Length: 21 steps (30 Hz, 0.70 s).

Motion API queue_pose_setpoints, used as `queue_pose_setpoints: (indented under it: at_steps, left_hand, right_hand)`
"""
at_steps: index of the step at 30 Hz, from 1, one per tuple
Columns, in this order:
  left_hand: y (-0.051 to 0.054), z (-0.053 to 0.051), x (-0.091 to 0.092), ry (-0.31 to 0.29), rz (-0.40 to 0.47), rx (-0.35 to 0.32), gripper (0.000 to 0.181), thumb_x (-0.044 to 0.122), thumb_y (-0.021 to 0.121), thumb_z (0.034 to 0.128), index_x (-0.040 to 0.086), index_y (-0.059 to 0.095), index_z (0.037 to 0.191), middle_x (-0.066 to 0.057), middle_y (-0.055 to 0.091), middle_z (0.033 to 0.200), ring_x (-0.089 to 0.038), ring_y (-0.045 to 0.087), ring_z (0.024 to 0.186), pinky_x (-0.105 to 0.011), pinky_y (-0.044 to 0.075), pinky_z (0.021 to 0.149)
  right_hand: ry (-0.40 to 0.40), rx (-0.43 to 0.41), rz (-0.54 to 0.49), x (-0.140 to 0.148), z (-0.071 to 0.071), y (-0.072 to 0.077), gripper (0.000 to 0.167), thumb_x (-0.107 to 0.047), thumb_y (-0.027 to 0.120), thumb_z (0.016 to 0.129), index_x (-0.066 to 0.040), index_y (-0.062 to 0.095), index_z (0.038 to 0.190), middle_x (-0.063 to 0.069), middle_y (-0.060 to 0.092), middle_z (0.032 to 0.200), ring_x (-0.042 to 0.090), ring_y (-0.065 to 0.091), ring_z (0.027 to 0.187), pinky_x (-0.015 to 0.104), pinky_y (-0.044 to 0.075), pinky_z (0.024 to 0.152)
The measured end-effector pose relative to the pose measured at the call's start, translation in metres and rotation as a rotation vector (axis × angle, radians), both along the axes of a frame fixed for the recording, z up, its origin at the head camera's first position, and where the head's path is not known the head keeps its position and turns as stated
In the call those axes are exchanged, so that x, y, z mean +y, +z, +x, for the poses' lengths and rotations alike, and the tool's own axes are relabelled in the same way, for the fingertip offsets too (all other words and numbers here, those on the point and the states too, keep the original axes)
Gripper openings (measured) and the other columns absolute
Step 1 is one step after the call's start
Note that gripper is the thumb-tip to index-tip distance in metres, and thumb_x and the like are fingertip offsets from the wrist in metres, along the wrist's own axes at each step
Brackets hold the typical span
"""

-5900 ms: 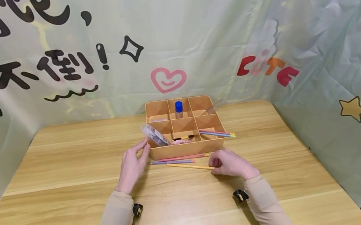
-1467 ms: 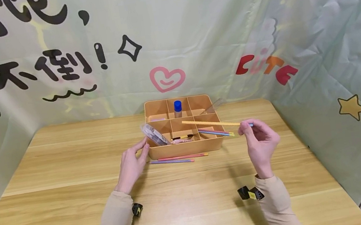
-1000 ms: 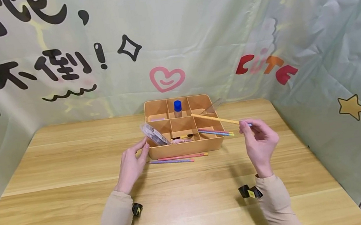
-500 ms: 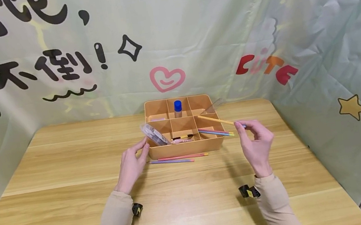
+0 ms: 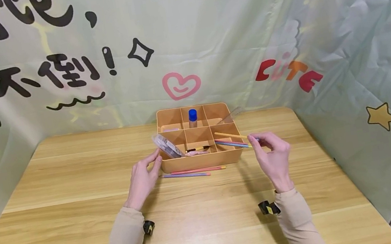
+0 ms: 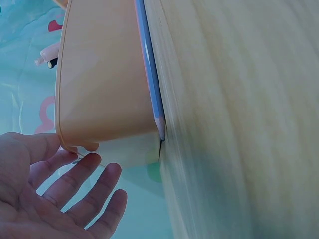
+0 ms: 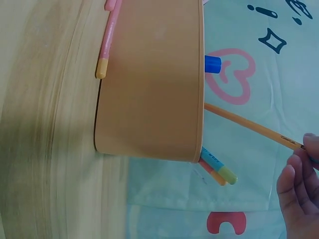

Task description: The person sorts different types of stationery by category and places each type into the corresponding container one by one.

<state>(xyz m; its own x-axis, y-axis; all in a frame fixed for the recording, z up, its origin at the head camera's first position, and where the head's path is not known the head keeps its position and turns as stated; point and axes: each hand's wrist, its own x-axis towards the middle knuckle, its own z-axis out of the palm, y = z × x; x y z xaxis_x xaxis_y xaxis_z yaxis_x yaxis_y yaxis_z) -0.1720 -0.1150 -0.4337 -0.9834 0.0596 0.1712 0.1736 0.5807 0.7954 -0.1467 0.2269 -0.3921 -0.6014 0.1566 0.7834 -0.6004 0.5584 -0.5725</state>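
Note:
My right hand (image 5: pixel 274 156) pinches a yellow pencil (image 5: pixel 230 135) near its blue end, between thumb and fingertips. The pencil slants with its other end over the front right compartment of a tan organizer box (image 5: pixel 202 162). A blue pencil (image 7: pixel 212 158) and a red-pink one (image 5: pixel 232 143) lean there, ends sticking out past the rim. My left hand (image 5: pixel 144 183) touches the box's front left corner with thumb and index finger; in the left wrist view its other fingers (image 6: pixel 102 199) are spread and loose. On the table before the box lie a pink pencil (image 5: pixel 207 170) and a purple pencil (image 5: pixel 184 175).
The box also holds a blue-capped glue stick (image 5: pixel 192 116), a clear plastic case (image 5: pixel 168 146), a clear ruler (image 5: pixel 230 115), and a black-and-yellow pen (image 5: pixel 197 149). A printed cloth (image 5: pixel 204 31) hangs behind and beside the wooden table (image 5: pixel 205 231).
My right hand has picked the yellow pencil up from the table and raised it over the box's right side. Lately it moves left and down. The left hand stays at the corner.

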Motion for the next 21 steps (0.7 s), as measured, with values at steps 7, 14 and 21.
queue_pose_setpoints:
  at_steps: [7, 14, 21]
  left_hand:
    - [0.0004, 0.0003, 0.0002, 0.001, -0.003, 0.008, 0.041, 0.026, 0.055, 0.1046, 0.01, 0.056, 0.142, -0.013, 0.058, 0.144, -0.039, 0.051, 0.138, -0.058, 0.038, 0.117]
    - [0.0, 0.0004, 0.0004, 0.0, 0.001, 0.016, 0.04, 0.025, 0.055, 0.1045, 0.01, 0.057, 0.142, -0.013, 0.058, 0.144, -0.039, 0.051, 0.137, -0.058, 0.039, 0.117]
    - [-0.0005, 0.0004, 0.0001, -0.001, 0.002, 0.017, 0.04, 0.026, 0.055, 0.1047, 0.01, 0.057, 0.142, -0.014, 0.058, 0.143, -0.039, 0.05, 0.137, -0.059, 0.038, 0.117]
  right_hand:
    - [-0.04, -0.003, 0.095, 0.0017, -0.004, -0.0047, 0.006, 0.009, 0.079, 0.078, 0.005, 0.077, 0.083, 0.017, 0.075, 0.075, -0.001, 0.061, 0.066, 0.005, 0.049, 0.064]
    - [-0.053, -0.09, 0.153, 0.0029, -0.0031, -0.0065, 0.003, 0.001, 0.079, 0.082, 0.004, 0.077, 0.083, 0.014, 0.075, 0.074, -0.004, 0.058, 0.064, 0.008, 0.048, 0.059]
    - [-0.09, -0.182, 0.173, 0.0022, -0.0026, -0.0085, 0.003, 0.002, 0.079, 0.081, 0.0, 0.079, 0.083, 0.013, 0.077, 0.076, -0.001, 0.058, 0.061, 0.009, 0.048, 0.057]
